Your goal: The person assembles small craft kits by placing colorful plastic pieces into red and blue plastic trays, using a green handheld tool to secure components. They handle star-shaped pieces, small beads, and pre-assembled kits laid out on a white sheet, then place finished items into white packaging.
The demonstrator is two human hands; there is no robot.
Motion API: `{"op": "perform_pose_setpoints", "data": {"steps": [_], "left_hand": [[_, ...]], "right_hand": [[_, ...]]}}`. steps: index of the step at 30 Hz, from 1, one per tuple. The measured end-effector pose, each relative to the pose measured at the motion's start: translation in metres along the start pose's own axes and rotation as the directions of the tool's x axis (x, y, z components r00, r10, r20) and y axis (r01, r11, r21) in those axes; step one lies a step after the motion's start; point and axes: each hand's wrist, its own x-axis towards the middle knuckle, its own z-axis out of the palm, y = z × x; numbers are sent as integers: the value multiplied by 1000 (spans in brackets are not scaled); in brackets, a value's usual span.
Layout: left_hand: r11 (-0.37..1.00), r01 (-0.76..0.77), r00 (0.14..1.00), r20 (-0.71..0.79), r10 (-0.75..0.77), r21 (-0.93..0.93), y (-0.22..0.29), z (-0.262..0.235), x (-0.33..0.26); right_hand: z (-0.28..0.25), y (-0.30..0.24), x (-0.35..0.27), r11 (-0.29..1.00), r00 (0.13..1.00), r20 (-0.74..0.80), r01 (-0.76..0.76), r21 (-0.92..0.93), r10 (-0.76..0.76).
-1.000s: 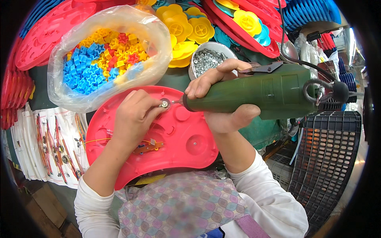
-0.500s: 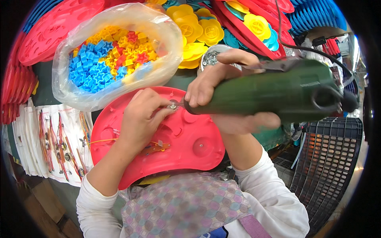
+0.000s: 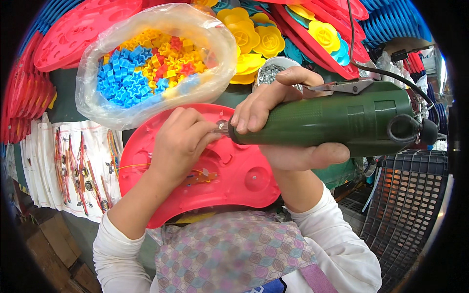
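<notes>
My right hand [image 3: 260, 108] is wrapped round a thick green electric screwdriver [image 3: 327, 117], which lies nearly level and points left. Its dark nose meets a small shiny metal piece [image 3: 223, 127] close to my left fingertips. With thumb and forefinger together, my left hand [image 3: 181, 141] pinches at that spot; what it holds there is too small to make out. Under both hands lies a red curved plastic shell [image 3: 239, 183] with round recesses and small posts. Inside the shell sits a small orange-brown part [image 3: 202, 177], and a yellow wire [image 3: 134, 166] runs leftward from near it.
Behind the shell stands a clear plastic bag [image 3: 88, 95] of star-shaped pieces. A white tub [image 3: 261, 88] of small metal parts is beside it. Wired parts lie on white sheets [image 3: 44, 180] at left. Yellow flower pieces [image 3: 269, 41], red shells [image 3: 88, 34] and a black crate [image 3: 410, 195] surround the table.
The view has shifted slightly, moving the scene to the right. The screwdriver's nose is a little closer to my left fingertips. My right hand, blurred before, now shows sharply.
</notes>
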Motion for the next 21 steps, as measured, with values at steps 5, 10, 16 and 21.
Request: {"op": "perform_pose_setpoints", "data": {"steps": [5, 10, 16, 21], "left_hand": [[996, 83, 996, -42, -84, -43, 1, 0, -2], [974, 206, 977, 74, -199, -93, -11, 1, -8], [982, 176, 983, 60, -172, -66, -11, 4, -7], [988, 144, 989, 40, -142, -54, -11, 6, -7]], "right_hand": [[15, -14, -2, 959, 969, -150, -220, -177, 195], [8, -6, -3, 952, 962, -172, -244, -185, 213], [7, 3, -8, 952, 949, -206, -271, -142, 240], [8, 2, -3, 940, 947, -162, -302, -159, 276]]}}
